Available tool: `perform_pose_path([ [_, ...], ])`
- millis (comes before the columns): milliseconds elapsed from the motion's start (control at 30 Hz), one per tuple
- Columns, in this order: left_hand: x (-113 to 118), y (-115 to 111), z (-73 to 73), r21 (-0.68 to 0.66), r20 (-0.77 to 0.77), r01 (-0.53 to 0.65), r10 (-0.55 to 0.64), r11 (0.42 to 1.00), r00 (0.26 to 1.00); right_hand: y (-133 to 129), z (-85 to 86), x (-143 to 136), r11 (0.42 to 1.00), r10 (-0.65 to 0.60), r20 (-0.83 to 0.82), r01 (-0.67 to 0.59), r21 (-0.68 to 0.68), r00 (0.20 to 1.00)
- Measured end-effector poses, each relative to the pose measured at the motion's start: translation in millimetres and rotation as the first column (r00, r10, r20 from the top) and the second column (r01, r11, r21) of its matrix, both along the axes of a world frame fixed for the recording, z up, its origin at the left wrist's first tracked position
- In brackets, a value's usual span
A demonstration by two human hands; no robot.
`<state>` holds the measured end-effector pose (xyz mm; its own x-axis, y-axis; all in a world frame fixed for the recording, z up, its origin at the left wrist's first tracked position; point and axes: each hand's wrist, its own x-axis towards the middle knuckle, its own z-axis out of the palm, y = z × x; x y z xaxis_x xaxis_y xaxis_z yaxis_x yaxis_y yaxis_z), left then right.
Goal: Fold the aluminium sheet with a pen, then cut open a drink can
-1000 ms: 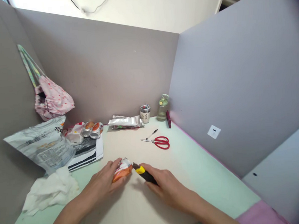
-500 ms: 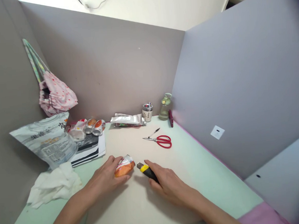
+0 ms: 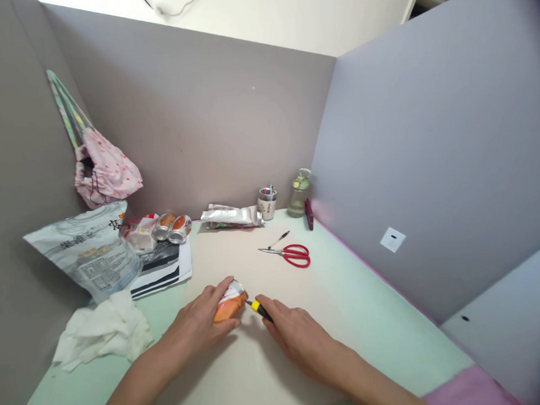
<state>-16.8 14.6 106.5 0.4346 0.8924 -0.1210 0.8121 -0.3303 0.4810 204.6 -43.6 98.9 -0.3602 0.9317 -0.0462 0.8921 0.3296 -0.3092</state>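
Note:
An orange and white drink can (image 3: pixel 231 302) lies on its side on the beige board (image 3: pixel 245 377), one end turned to the right. My left hand (image 3: pixel 203 318) is closed around it, fingers over the top and thumb along the near side. My right hand (image 3: pixel 291 325) grips a yellow and black utility knife (image 3: pixel 260 309). The knife's tip is at the can's right end; whether it has pierced the metal I cannot tell. Beyond the hands lie red-handled scissors (image 3: pixel 296 255) and a pen (image 3: pixel 279 239).
On the left are a crumpled white cloth or tissue (image 3: pixel 103 330), a large printed bag (image 3: pixel 86 252), papers (image 3: pixel 182 264) and two more cans (image 3: pixel 178 228). Silver packets (image 3: pixel 232 216), a pen cup (image 3: pixel 267 204) and a green bottle (image 3: pixel 299 194) stand along the back partition.
My right hand has brought the knife left and turned it, so its tip now meets the can's end. The can has shifted slightly right in my left hand.

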Motion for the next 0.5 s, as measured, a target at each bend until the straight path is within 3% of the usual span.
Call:
perform_pose_path([
  [267, 8, -4, -2.5, 0.037, -0.057, 0.013, -0.011, 0.999, 0.998, -5, 4.7, -3, 0.999, 0.004, 0.121, -0.008, 0.038, 0.993],
  [500, 12, -6, -6.2, 0.056, -0.101, 0.015, -0.009, 0.998, 0.995, -11, 4.0, 1, 0.998, -0.004, 0.113, -0.004, 0.066, 0.994],
])
